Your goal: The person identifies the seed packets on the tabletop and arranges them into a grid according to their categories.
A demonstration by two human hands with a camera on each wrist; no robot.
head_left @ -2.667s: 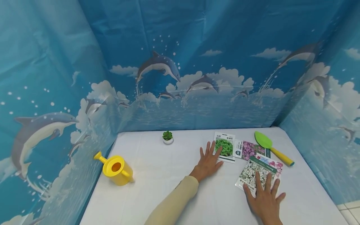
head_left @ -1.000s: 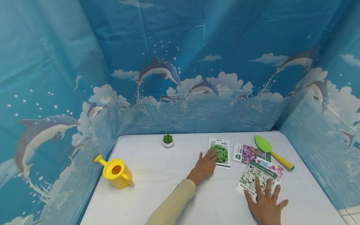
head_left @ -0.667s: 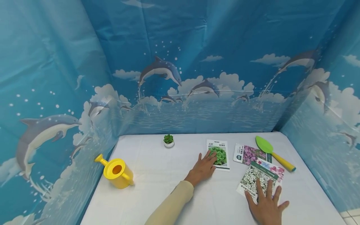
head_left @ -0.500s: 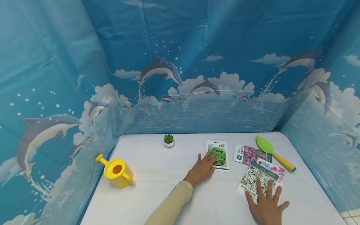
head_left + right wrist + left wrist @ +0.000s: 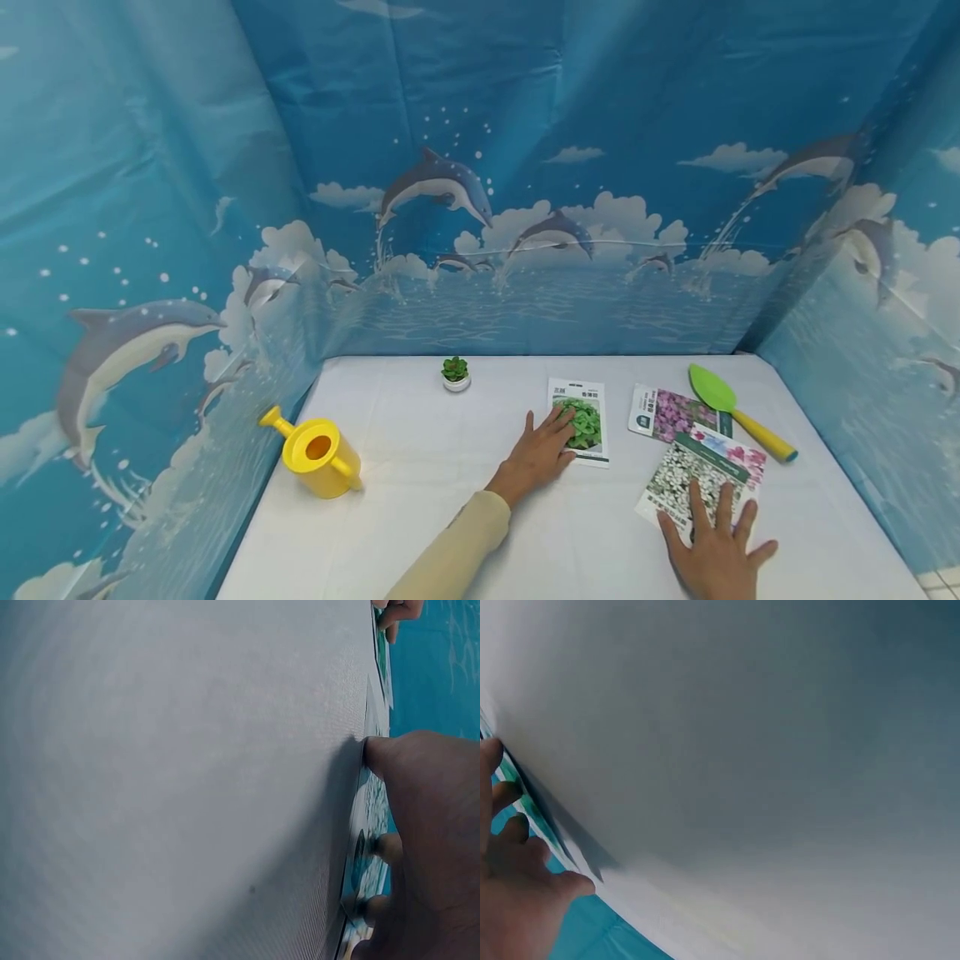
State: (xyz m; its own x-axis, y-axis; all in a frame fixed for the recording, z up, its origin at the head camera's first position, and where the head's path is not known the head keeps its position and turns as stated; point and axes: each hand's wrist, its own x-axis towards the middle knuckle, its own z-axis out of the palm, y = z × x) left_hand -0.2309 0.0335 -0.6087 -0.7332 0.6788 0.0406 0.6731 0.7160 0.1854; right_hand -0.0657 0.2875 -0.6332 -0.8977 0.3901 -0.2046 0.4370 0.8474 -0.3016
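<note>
My left hand (image 5: 536,454) lies flat with fingers spread, its fingertips on the left part of a seed packet (image 5: 591,427) picturing green leaves. In the left wrist view, the fingertips (image 5: 508,793) press on that packet's face and the thumb sits by its edge. My right hand (image 5: 716,554) spreads its fingers over the lower part of a white-flower seed packet (image 5: 677,477). A pink-flower packet (image 5: 744,458) shows partly from beneath it. Just behind lies a purple-flower packet (image 5: 670,414), apart from the green-leaf one. The right wrist view shows the thumb (image 5: 381,754) at the packet edge.
A green trowel (image 5: 712,387) with a yellow handle lies at the right, beside the purple-flower packet. A small potted succulent (image 5: 455,375) stands at the back. At the left is a yellow watering can (image 5: 322,461). Dolphin-print curtains (image 5: 480,317) surround the white table (image 5: 420,442).
My left hand has slid the green-leaf packet leftward and toward me, off the purple-flower packet's edge. My right hand has stayed on the white-flower packet.
</note>
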